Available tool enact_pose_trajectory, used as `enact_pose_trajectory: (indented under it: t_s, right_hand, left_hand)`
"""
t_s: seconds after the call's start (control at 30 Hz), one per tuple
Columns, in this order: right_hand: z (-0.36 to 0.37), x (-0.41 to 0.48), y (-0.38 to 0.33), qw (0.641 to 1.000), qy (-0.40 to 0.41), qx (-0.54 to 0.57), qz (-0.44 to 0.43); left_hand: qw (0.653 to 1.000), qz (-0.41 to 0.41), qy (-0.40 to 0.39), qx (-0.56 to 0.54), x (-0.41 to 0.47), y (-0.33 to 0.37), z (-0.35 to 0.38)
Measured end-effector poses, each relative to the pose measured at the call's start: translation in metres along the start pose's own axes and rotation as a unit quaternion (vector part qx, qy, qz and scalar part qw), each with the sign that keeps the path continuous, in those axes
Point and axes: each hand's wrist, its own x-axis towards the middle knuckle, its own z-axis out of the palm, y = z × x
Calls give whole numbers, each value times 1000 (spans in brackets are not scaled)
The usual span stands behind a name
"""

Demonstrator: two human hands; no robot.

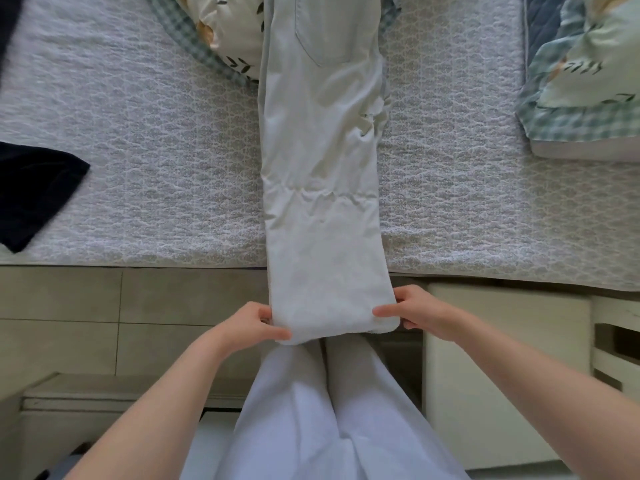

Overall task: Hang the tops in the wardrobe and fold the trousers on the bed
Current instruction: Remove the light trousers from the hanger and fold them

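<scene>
Where the trousers (320, 168) overhang the bed (138, 140) edge, left grip (254, 323) and right grip (420, 311) pinch their hem corners.

Bare left forearm (162, 396), bare right forearm (540, 368), loose pale lilac-white worn trousers (304, 427), softly creased legs.

I am working from a single head-worn view, a wide-angle lens looking forward and steeply down from above the person's own legs (329, 410), so both forearms (166, 393) run up from the lower corners to the left hand (254, 323) and right hand (415, 313) just below the middle of the picture. The camera sits close to the fingers (388, 310), which pinch the near end of the pale trousers (318, 174). Beyond the fingers the bed (156, 133) fills the upper half, its near edge crossing just past them, and a white cabinet (502, 375) stands to their right.
</scene>
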Motion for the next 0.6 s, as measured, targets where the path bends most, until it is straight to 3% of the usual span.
enact_pose_trajectory:
  t_s: [0.17, 0.3, 0.43, 0.6]
  right_hand:
    - [4, -19, -2, 999, -24, -1, -37]
    - [8, -25, 1, 995, 18, -43, -86]
    - [11, -29, 6, 998, 10, -9, -68]
    - [14, -35, 8, 990, -14, -131, -44]
  left_hand:
    - [1000, 3, 14, -28, -18, -10, 20]
    - [995, 30, 28, -91, -28, -10, 26]
    - [989, 62, 52, -126, -34, -6, 24]
    - [986, 16, 75, -145, -40, -12, 31]
